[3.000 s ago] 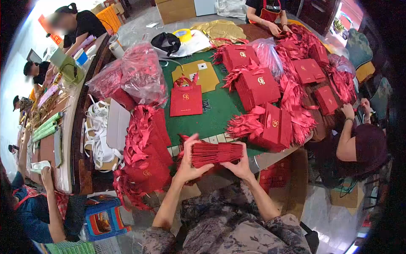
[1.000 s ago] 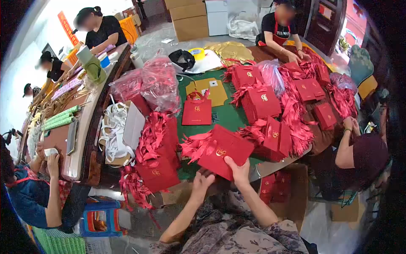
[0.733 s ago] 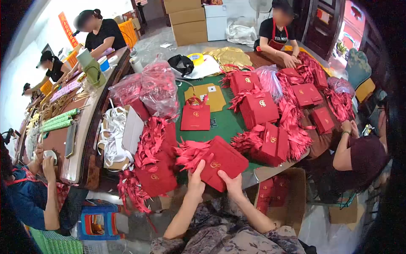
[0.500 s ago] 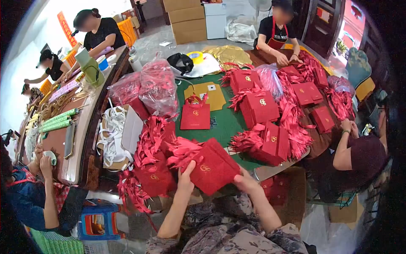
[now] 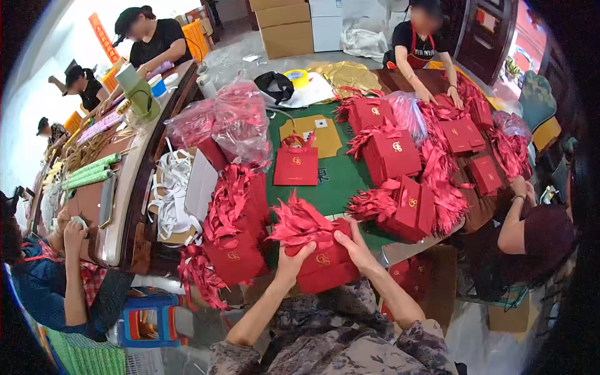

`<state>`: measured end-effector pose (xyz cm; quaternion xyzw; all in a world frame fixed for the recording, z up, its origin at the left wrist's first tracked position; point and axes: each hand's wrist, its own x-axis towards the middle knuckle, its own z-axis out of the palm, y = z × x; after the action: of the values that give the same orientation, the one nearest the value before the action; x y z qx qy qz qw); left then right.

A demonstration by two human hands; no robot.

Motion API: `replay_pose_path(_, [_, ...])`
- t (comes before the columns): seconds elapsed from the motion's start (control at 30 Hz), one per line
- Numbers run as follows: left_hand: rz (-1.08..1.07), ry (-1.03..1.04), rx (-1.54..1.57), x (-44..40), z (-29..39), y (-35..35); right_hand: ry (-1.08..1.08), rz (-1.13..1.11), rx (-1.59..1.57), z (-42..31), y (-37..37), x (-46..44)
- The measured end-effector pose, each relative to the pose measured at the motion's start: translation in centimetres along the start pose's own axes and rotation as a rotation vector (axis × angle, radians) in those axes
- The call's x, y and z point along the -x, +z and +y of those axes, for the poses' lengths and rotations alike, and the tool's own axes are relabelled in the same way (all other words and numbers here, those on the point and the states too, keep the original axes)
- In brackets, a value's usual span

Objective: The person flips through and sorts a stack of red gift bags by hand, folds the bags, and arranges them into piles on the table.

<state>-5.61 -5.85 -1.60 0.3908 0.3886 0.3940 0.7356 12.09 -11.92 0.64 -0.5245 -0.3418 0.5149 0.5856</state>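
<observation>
My left hand and my right hand grip a stack of red paper bags from both sides, thumbs on the front near the top edge. Red ribbon handles fan out above the stack, toward the upper left. Beyond it a single red bag lies on the green mat. Left of my hands is a pile of red bags with ribbons. To the right sits another bundle of bags, its ribbons pointing left.
A box of white straps and plastic-wrapped red bags stand at the left. More bag bundles line the right side. A person works at the far end, another at the right. An open carton is below the table edge.
The stack has turned from tilted to more upright, its ribbons now pointing up. My right hand has moved from the stack's lower right edge up to its upper right side.
</observation>
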Motion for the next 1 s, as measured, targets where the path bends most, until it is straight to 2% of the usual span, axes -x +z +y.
replay_pose_path(0.03, [-0.001, -0.001, -0.002, 0.0, 0.0, 0.2, 0.0, 0.002, -0.002, 0.4, -0.1, 0.1])
replay_pose_path(0.1, [0.031, 0.073, -0.033, -0.1, -0.1, 1.0, -0.207, 0.008, 0.226, 0.0, -0.4, 0.4])
replay_pose_path(0.27, [0.042, 0.089, 0.033, -1.3, -0.2, 2.0, -0.067, 0.017, 0.138, -1.1, -1.1, -1.3])
replay_pose_path(0.43, [-0.013, 0.202, 0.01, -3.0, 2.5, 3.2, -0.074, 0.035, 0.072, 0.3, -2.0, -3.6])
replay_pose_path(0.57, [-0.079, 0.156, -0.06, -4.8, 3.1, 2.8, -0.097, 0.038, 0.106, 0.0, -2.6, -5.0])
replay_pose_path(0.63, [-0.047, 0.085, -0.007, -5.9, 2.9, 2.8, 0.003, 0.013, 0.07, -1.3, -3.0, -5.6])
replay_pose_path(0.7, [-0.028, 0.042, -0.054, -6.3, 3.8, 3.5, 0.012, 0.055, 0.058, -2.4, -2.7, -5.7])
replay_pose_path(0.77, [-0.067, 0.064, -0.026, -6.9, 3.6, 3.6, -0.046, 0.036, -0.105, -2.4, -2.9, -6.1])
replay_pose_path(0.87, [-0.067, 0.173, -0.044, -7.7, 2.8, 4.0, -0.002, 0.049, -0.148, -0.9, -3.9, -6.9])
replay_pose_path(1.0, [-0.046, 0.129, -0.078, -8.0, 2.2, 3.6, 0.053, 0.077, -0.162, -1.5, -3.8, -6.4])
